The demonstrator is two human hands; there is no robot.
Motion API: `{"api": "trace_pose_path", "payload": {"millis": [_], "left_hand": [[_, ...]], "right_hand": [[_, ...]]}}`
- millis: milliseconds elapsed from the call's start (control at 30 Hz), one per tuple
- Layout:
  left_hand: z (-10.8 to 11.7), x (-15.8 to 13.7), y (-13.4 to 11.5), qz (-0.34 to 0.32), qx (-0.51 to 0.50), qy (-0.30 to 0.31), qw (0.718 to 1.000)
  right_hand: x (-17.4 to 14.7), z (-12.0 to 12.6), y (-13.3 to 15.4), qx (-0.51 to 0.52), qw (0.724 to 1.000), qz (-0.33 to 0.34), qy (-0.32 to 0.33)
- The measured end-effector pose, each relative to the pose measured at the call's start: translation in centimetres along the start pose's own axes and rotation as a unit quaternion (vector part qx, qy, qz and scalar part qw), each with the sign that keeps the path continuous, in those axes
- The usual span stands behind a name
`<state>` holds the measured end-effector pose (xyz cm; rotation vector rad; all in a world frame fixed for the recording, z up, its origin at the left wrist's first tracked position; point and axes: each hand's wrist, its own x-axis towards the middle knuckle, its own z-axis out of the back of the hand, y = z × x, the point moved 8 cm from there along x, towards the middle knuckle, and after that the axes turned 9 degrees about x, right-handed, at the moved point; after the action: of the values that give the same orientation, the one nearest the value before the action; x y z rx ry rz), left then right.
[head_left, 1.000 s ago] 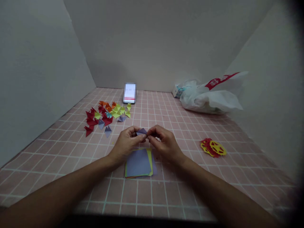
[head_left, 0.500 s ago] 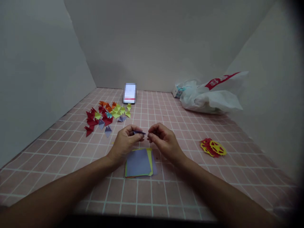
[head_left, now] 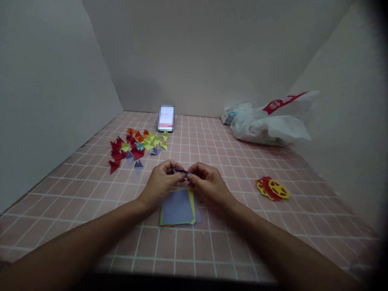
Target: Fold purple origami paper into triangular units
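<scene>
Between my hands is a small folded piece of purple paper (head_left: 180,171), narrow and dark along its edge. The thumb and fingers of my left hand (head_left: 162,179) pinch it from the left. My right hand (head_left: 209,182) closes its thumb and forefinger on the paper's right tip. Below them lies a stack of square paper sheets (head_left: 177,208), a purple one on top and yellow edges showing beneath. Several folded paper cranes (head_left: 138,153) in red, orange, yellow, blue and purple sit to the left, beyond my left hand.
A phone with a lit screen (head_left: 166,118) stands at the back. A white plastic bag (head_left: 266,127) rests at the back right beside a small box (head_left: 224,116). Red and yellow star cut-outs (head_left: 273,188) lie at the right on the pink checked tablecloth (head_left: 230,242).
My right hand has moved left and slightly down, closing the gap, and now touches the folded purple paper. My left hand still holds it in nearly the same place.
</scene>
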<state>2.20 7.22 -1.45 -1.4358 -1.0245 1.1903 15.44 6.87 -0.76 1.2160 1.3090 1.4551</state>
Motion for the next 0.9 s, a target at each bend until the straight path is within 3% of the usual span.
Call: {"api": "trace_pose_path", "payload": {"millis": [267, 500, 667, 900], "left_hand": [[-0.1, 0.2, 0.3, 0.005, 0.009, 0.008, 1.0], [-0.2, 0.4, 0.2, 0.012, -0.013, 0.012, 1.0], [0.1, 0.3, -0.3, -0.014, 0.032, 0.0, 0.999], [-0.4, 0.5, -0.1, -0.007, 0.008, 0.047, 0.999]], "right_hand": [[-0.1, 0.0, -0.7, 0.043, 0.998, -0.048, -0.01], [-0.1, -0.3, -1.8, 0.156, 0.982, -0.105, -0.001], [0.0, -0.1, -1.8, 0.136, 0.985, -0.104, -0.003], [0.2, 0.3, -2.3, 0.189, 0.972, -0.139, -0.01]]}}
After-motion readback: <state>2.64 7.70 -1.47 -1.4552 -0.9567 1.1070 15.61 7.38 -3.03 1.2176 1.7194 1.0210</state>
